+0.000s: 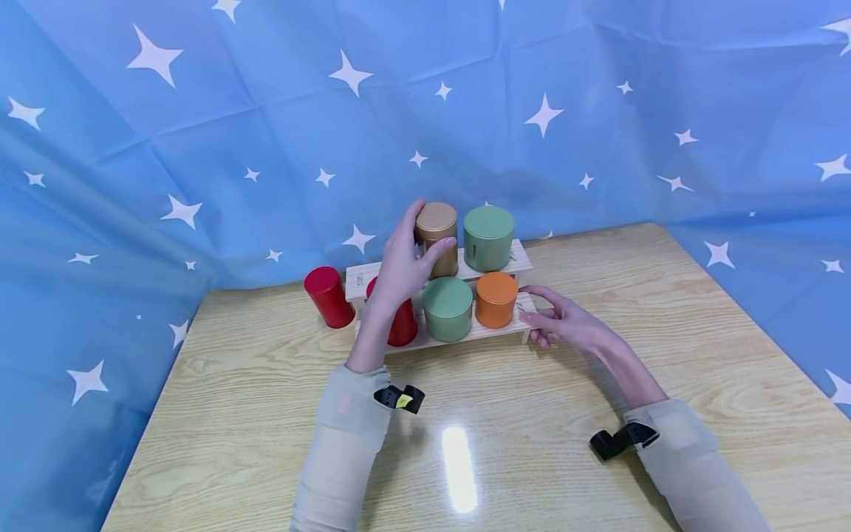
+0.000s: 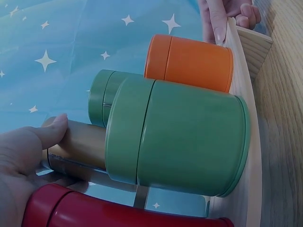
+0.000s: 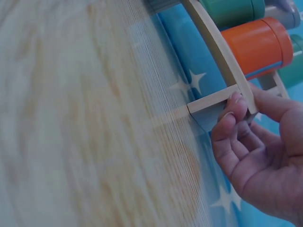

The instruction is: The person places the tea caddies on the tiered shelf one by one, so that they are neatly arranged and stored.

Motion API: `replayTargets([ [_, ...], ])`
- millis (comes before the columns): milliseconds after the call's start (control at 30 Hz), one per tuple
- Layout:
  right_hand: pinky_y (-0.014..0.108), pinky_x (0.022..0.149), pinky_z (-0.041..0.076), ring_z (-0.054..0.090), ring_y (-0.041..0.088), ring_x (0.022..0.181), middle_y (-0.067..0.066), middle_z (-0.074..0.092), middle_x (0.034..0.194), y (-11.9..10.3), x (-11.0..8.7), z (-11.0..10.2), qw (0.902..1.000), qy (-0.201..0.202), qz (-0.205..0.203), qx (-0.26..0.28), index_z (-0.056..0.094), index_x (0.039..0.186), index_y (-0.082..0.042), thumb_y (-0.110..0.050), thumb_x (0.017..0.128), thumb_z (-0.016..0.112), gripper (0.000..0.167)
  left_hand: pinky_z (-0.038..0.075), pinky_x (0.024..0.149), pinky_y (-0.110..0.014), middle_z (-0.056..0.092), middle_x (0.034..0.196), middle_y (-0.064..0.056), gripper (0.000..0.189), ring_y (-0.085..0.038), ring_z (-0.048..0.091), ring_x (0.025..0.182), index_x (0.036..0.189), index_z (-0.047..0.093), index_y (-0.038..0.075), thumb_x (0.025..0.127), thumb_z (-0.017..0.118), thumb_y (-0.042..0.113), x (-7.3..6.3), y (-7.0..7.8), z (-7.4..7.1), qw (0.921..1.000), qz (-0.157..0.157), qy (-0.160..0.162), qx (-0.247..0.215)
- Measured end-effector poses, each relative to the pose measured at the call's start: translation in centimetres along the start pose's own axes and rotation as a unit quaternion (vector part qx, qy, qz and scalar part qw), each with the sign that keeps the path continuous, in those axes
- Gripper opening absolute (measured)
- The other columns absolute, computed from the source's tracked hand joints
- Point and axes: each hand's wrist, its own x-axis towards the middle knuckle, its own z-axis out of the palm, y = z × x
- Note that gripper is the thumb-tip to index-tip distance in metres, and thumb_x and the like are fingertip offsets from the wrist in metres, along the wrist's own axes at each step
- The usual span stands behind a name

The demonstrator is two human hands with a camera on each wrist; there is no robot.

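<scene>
A brown-gold tin [image 1: 436,219] stands on the upper board of a two-step wooden rack [image 1: 359,279]. My left hand [image 1: 402,266] grips it from the left, thumb across its front; in the left wrist view the thumb lies on the brown-gold side. At the right end of the lower board, my right hand [image 1: 565,318] pinches the board's corner [image 3: 246,97]. Beside the brown-gold tin is a green tin [image 1: 488,240]. On the lower board sit a red tin [image 1: 404,325], partly hidden by the left hand, a wider green tin [image 2: 194,137] and an orange tin [image 1: 496,299].
Another red tin [image 1: 329,299] stands on the wood-grain table [image 1: 253,414], left of the rack and tilted in this view. Behind the rack hangs a blue cloth [image 1: 412,118] with white stars. Each wrist wears a black strap [image 1: 399,397].
</scene>
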Motion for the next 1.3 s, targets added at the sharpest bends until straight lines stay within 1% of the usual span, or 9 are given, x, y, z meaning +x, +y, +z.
replayTargets([
  [200,0.031,0.062,0.052,0.059,0.018,0.066,0.015,0.064,0.083,0.0,0.1,0.0,1.0,-0.001,-0.002,0.001,0.018,0.159,-0.011,-0.022,0.104,0.059,0.07,0.042,0.111,-0.039,0.042,0.153,-0.015,0.078,-0.028,0.047,0.137,0.16,0.024,0.011,0.098,0.069,0.024,0.0,-0.1,0.0,1.0,-0.005,-0.004,0.006],
  [367,0.031,0.063,0.052,0.059,0.018,0.066,0.014,0.064,0.083,0.1,0.1,0.0,1.0,0.002,0.005,0.004,0.017,0.159,-0.011,-0.024,0.103,0.06,0.071,0.044,0.109,-0.039,0.045,0.15,-0.016,0.078,-0.029,0.05,0.134,0.16,0.026,0.01,0.097,0.07,0.024,0.1,0.0,0.2,0.9999,-0.003,0.002,0.012],
  [500,0.031,0.063,0.052,0.059,0.017,0.066,0.014,0.064,0.084,0.1,0.2,-0.1,1.0,0.003,0.006,0.006,0.016,0.16,-0.011,-0.024,0.103,0.06,0.073,0.042,0.11,-0.038,0.045,0.15,-0.017,0.079,-0.029,0.049,0.135,0.159,0.026,0.008,0.097,0.071,0.026,0.1,0.1,0.3,0.9997,0.004,0.008,0.021],
  [600,0.031,0.063,0.052,0.059,0.018,0.066,0.014,0.064,0.084,0.1,0.2,-0.1,1.0,0.002,0.006,0.006,0.017,0.16,-0.012,-0.024,0.103,0.06,0.072,0.04,0.112,-0.039,0.043,0.152,-0.017,0.081,-0.028,0.046,0.136,0.159,0.026,0.006,0.096,0.071,0.03,0.1,0.2,0.1,0.9994,0.01,0.021,0.026],
  [833,0.031,0.063,0.052,0.059,0.018,0.067,0.014,0.064,0.084,0.2,0.2,-0.1,0.9999,-0.003,0.004,0.013,0.018,0.159,-0.013,-0.024,0.104,0.06,0.071,0.038,0.112,-0.037,0.049,0.146,-0.015,0.078,-0.026,0.048,0.132,0.155,0.034,0.005,0.094,0.073,0.034,-0.2,0.2,-0.3,0.9975,0.027,0.061,0.023],
  [1000,0.031,0.063,0.052,0.06,0.017,0.067,0.016,0.064,0.085,0.2,0.2,-0.1,0.9998,-0.006,0.003,0.018,0.016,0.16,-0.012,-0.023,0.104,0.059,0.072,0.037,0.112,-0.034,0.046,0.149,-0.012,0.077,-0.025,0.046,0.134,0.155,0.035,0.008,0.094,0.072,0.037,-0.8,0.4,-0.6,0.9969,0.024,0.073,0.016],
  [1133,0.03,0.063,0.052,0.06,0.017,0.067,0.017,0.064,0.086,0.2,0.2,-0.1,0.9998,-0.005,0.003,0.017,0.016,0.16,-0.012,-0.023,0.104,0.059,0.072,0.039,0.11,-0.034,0.047,0.149,-0.01,0.075,-0.025,0.046,0.134,0.154,0.038,0.009,0.094,0.072,0.038,-1.6,0.6,-1.2,0.9958,0.028,0.086,0.014],
  [1300,0.03,0.063,0.052,0.06,0.018,0.068,0.017,0.064,0.085,0.3,0.2,-0.1,0.9999,-0.001,0.008,0.01,0.018,0.16,-0.013,-0.026,0.103,0.06,0.072,0.04,0.109,-0.038,0.05,0.145,-0.012,0.068,-0.024,0.047,0.131,0.15,0.043,0.004,0.095,0.071,0.031,-2.7,0.5,-2.0,0.9921,0.055,0.111,0.019],
])
